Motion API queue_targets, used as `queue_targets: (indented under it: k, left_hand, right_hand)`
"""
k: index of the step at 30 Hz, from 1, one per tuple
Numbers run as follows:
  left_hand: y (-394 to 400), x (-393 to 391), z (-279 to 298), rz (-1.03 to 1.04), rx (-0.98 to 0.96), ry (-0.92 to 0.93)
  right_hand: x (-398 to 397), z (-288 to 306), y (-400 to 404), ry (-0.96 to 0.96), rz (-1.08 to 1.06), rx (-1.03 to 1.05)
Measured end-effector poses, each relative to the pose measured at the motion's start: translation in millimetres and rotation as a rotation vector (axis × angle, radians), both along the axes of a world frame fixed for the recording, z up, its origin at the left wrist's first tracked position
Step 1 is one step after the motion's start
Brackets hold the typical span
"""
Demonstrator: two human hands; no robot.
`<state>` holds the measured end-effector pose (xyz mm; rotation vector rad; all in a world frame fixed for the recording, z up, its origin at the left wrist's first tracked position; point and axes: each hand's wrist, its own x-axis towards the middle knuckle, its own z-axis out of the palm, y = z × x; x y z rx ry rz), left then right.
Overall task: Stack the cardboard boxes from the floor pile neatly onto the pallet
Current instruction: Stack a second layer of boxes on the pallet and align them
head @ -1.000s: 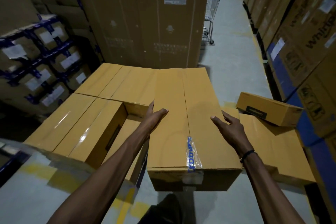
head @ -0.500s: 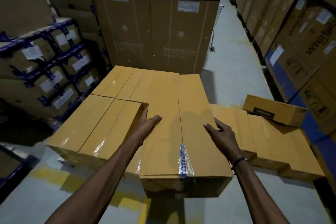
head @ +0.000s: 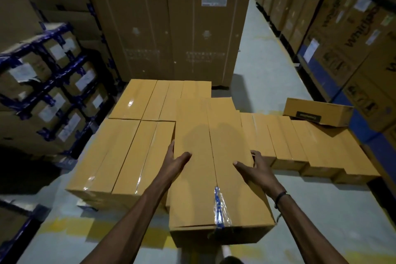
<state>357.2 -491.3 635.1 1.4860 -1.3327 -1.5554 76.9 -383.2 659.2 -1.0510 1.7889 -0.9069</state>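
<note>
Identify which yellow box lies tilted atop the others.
The small box at far right, with a black label, rests askew on the floor row; the others lie flat.

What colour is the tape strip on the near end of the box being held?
Blue print on clear tape, seen in the head view.

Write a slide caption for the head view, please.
Both hands, left and right, grip a long cardboard box over the stacked boxes.

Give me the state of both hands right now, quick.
Left hand: grips the left edge of the long tan cardboard box, thumb on top.
Right hand: grips the same box's right edge.
</note>
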Motion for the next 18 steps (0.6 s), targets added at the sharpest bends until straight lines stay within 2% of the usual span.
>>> queue_targets:
  k: [4,10,18]
  left_hand:
    - [-25,5,-14,-0.074,-0.039,-0.018]
    - [-87,11,-35,-0.091,0.014,-0.146]
    - [-160,29,-97,-0.186,0.037,-0.225]
  right_hand:
    - [10,-18,-29,0.035,-0.003,0.054]
    - [18,-49,-90,0.062,0.064,0.054]
    - [34,-117,-154,0.117,0.086,0.106]
